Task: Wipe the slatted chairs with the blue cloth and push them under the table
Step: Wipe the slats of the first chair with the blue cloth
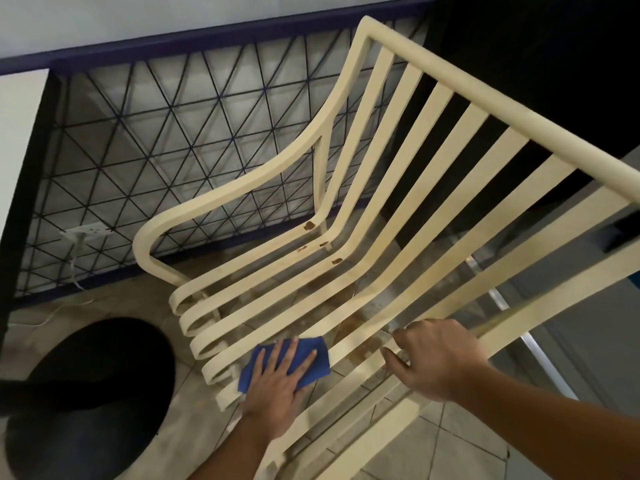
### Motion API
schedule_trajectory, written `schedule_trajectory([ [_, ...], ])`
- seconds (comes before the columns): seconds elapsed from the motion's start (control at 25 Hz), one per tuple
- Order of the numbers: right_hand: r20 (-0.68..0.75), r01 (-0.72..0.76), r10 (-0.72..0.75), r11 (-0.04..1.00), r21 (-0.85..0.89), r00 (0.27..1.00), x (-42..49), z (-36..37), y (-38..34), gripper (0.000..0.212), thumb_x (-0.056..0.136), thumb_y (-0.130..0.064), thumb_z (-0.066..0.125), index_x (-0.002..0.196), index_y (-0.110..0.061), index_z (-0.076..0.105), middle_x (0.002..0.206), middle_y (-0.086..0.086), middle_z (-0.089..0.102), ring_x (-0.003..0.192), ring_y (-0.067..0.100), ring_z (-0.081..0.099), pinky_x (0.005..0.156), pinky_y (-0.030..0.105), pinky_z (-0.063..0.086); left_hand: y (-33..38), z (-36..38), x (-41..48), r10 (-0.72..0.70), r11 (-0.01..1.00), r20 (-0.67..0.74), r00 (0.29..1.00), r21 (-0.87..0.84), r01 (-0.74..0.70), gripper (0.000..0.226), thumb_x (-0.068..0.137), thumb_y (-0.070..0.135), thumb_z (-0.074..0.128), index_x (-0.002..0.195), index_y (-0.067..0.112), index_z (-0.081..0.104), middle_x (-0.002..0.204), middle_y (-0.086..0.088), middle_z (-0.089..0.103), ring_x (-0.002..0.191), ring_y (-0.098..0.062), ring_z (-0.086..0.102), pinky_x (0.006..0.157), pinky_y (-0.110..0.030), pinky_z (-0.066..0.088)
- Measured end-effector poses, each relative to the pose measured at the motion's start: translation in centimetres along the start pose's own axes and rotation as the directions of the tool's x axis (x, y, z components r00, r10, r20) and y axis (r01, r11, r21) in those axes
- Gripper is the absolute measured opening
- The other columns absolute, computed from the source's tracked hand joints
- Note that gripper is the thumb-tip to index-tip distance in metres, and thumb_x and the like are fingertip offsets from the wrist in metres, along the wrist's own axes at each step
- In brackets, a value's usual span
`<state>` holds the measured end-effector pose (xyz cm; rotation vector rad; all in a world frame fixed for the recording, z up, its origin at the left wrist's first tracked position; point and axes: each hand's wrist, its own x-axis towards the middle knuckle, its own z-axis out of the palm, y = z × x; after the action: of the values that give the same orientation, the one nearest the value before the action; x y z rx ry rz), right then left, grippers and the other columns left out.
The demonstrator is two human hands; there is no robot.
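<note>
The lower frame edge cut off the front of the chair (334, 262) on its right side, and the slats hid most of its legs. Motion blur softened the whole view. You could not identify the dark round shape (90, 386) on the floor (433, 441) at lower left. The metal-edged surface to the right of the chair was also hard to make out.

Your left hand (277, 379) covered most of the cloth (320, 367), so only its right and lower-left corners showed. The cloth lay on the seat slats near their curled front ends, on the side nearer you. Your left hand lay flat on top of it, fingers straight and spread, pressing it onto the slats.

Your right hand (440, 358) was just right of the cloth and apart from it. Its fingers curled over a seat slat and gripped it, with the fingertips hidden behind the slat.

A lattice panel (173, 133) stood beyond the chair, with a socket (88, 232) low on it.
</note>
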<state>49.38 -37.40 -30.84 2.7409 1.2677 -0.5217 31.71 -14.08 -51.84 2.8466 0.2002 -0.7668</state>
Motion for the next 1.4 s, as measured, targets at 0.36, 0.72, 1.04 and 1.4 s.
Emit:
schedule_trajectory([
  [0.36,0.068,0.017,-0.014,0.999,-0.049,0.998,0.3,-0.2,0.2,0.051,0.1,-0.063,0.025,0.117,-0.031,0.06,0.083,-0.003,0.058,0.075,0.014,0.059,0.079,0.035,0.056,8.6,-6.7,12.0,-0.006,0.998,-0.006,1.0,-0.065,0.006,0.058,0.107,0.049,0.028,0.161,0.043,0.006,0.171,0.006,-0.008,0.157,-0.029,-0.008,0.125,-0.054,-0.006],
  [0.72,0.062,0.007,-0.006,1.0,-0.017,0.998,0.4,0.1,0.3,0.055,0.099,-0.067,0.021,0.106,-0.029,0.06,0.076,-0.006,0.055,0.069,0.008,0.056,0.074,0.027,0.053,5.7,-11.6,2.6,-0.205,-0.438,0.224,0.953,-0.892,0.116,0.034,0.099,0.036,0.058,0.117,0.008,0.067,0.111,-0.016,0.075,0.097,-0.031,0.073,0.088,-0.037,0.057],
  [1.04,0.048,0.022,-0.02,0.999,-0.037,0.999,0.4,0.0,0.2,0.058,0.099,-0.067,0.019,0.1,-0.026,0.06,0.074,-0.007,0.056,0.067,0.009,0.057,0.074,0.029,0.055,-7.2,-11.4,-1.2,-0.777,0.436,-0.252,0.577,-0.876,0.204,0.029,0.105,0.036,0.048,0.107,0.01,0.062,0.098,-0.013,0.066,0.09,-0.03,0.065,0.077,-0.044,0.054],
  [1.4,0.076,0.015,-0.014,1.0,-0.008,0.997,0.8,0.1,0.3,0.06,0.095,-0.069,0.019,0.099,-0.026,0.06,0.077,-0.007,0.056,0.07,0.012,0.057,0.072,0.032,0.057,-5.6,-6.2,4.7,-0.319,0.944,-0.312,0.895,-0.027,0.327,0.068,0.089,0.035,0.071,0.151,0.021,0.048,0.152,-0.014,0.05,0.136,-0.038,0.049,0.104,-0.06,0.042],
])
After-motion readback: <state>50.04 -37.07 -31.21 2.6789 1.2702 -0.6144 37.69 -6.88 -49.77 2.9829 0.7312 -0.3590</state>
